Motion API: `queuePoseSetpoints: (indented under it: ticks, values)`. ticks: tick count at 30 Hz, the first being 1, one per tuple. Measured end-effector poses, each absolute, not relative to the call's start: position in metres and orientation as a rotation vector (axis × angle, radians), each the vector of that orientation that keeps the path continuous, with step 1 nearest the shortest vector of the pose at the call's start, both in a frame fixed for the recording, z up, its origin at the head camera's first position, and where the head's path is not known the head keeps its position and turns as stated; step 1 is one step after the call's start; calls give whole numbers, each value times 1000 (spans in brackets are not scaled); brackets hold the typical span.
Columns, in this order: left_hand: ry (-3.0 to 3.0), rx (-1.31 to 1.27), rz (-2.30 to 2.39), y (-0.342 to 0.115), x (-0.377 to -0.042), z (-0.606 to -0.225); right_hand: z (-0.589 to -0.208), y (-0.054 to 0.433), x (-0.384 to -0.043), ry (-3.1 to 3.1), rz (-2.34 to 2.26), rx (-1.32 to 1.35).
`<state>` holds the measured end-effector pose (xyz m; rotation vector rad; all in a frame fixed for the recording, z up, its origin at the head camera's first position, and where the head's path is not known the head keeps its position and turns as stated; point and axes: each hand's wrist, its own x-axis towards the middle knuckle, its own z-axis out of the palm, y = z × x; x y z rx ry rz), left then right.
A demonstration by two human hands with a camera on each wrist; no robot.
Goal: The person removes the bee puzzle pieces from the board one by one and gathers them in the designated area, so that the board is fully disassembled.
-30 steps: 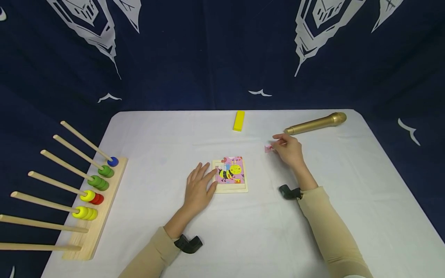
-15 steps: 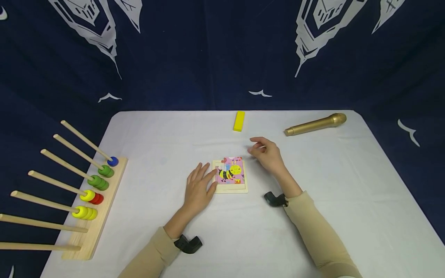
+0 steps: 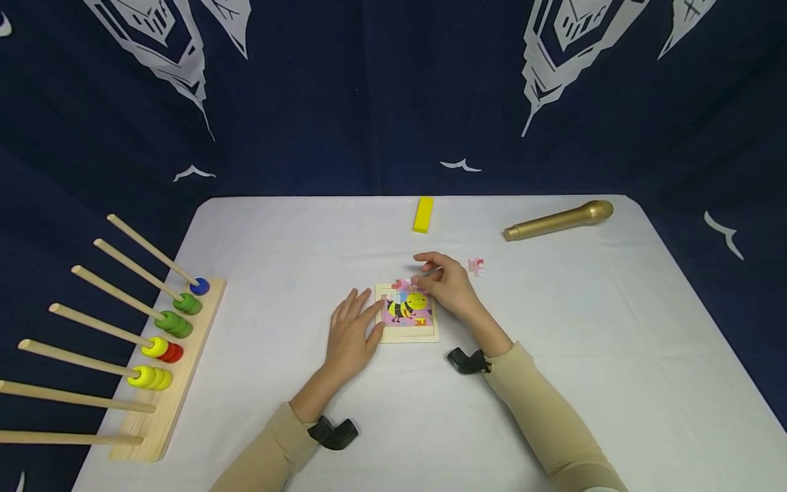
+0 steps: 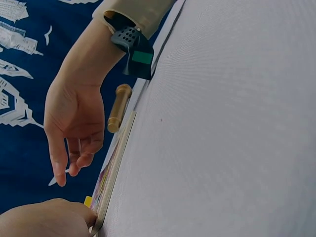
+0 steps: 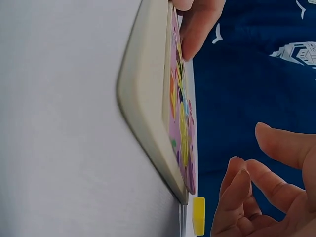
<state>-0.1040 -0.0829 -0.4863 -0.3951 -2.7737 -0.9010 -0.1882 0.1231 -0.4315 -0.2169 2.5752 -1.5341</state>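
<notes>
Bee puzzle [image 3: 406,314] against spread left hand [image 3: 352,335], partly beneath right hand [image 3: 451,285] (thumb, fingers apart)

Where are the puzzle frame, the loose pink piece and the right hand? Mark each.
Puzzle frame [image 3: 408,335], head view: its lower rim.
Loose pink piece [image 3: 476,265], head view: its middle.
Right hand [image 3: 451,285], head view: its middle.

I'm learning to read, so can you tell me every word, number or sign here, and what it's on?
There are none I can read.
Bee picture: any tiny marks are too small to tell.
Loose pink piece: too small to tell.
White pattern on the blue cloth: shapes, with no readable letters.
</notes>
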Motion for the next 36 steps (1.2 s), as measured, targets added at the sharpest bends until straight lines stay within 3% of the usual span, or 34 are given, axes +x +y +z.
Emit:
queuePoseSetpoints:
  ticks: [36]
  values:
    - [-2770,-397,-889,-81,-103,-485,-436,119,-186,2597,-1482,-257]
